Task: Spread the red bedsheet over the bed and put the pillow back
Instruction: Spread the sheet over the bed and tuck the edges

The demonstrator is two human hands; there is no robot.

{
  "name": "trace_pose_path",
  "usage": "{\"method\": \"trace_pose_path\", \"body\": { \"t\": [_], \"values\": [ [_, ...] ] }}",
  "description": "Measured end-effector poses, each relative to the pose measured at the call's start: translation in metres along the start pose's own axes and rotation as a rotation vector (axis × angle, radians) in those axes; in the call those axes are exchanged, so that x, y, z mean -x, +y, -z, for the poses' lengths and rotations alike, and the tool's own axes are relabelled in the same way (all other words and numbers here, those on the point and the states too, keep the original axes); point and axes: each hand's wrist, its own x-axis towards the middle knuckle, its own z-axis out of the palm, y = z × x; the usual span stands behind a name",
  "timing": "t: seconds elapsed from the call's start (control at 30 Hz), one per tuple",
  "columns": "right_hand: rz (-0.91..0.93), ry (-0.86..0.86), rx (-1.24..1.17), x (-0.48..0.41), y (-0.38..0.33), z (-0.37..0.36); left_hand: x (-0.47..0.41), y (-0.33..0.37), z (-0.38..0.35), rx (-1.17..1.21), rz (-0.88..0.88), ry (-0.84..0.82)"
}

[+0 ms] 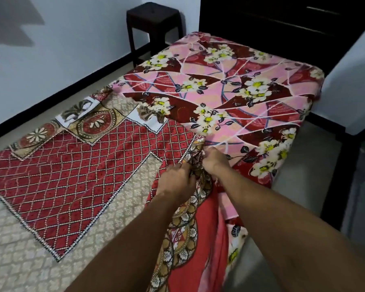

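— Where's the red bedsheet (pixel 82 165)?
— Spread flat toward nine o'clock of my hands, hanging down at six. My left hand (pixel 177 180) and right hand (pixel 214 162) both pinch its bunched edge; the flowered pink sheet (pixel 230 81) lies at one o'clock.
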Motion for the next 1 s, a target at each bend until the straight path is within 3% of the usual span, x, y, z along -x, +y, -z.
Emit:
{"method": "trace_pose_path", "body": {
  "t": [0.23, 0.37, 0.53, 0.6, 0.73, 0.9, 1.0],
  "values": [
    [-0.055, -0.167, -0.295, -0.054, 0.008, -0.008, -0.031, -0.001, -0.036, 0.037, 0.066, 0.059],
    [-0.026, -0.188, -0.466, -0.054, 0.014, 0.006, -0.04, 0.011, -0.038, 0.056, 0.111, 0.122],
    [-0.078, -0.366, -0.708, -0.046, 0.023, 0.037, -0.044, 0.043, -0.033, 0.014, 0.092, 0.14],
    [-0.067, -0.443, -0.588, -0.045, 0.036, 0.053, -0.041, 0.059, -0.033, 0.001, 0.047, 0.112],
    [-0.004, -0.454, 0.187, -0.038, 0.064, 0.095, -0.032, 0.084, -0.037, -0.073, -0.019, 0.024],
    [-0.042, -0.583, 0.639, -0.022, 0.08, 0.134, -0.02, 0.106, -0.044, -0.048, -0.054, -0.069],
    [-0.121, -0.623, 0.736, -0.015, 0.095, 0.149, -0.012, 0.116, -0.048, -0.093, -0.059, -0.102]
  ]
}}
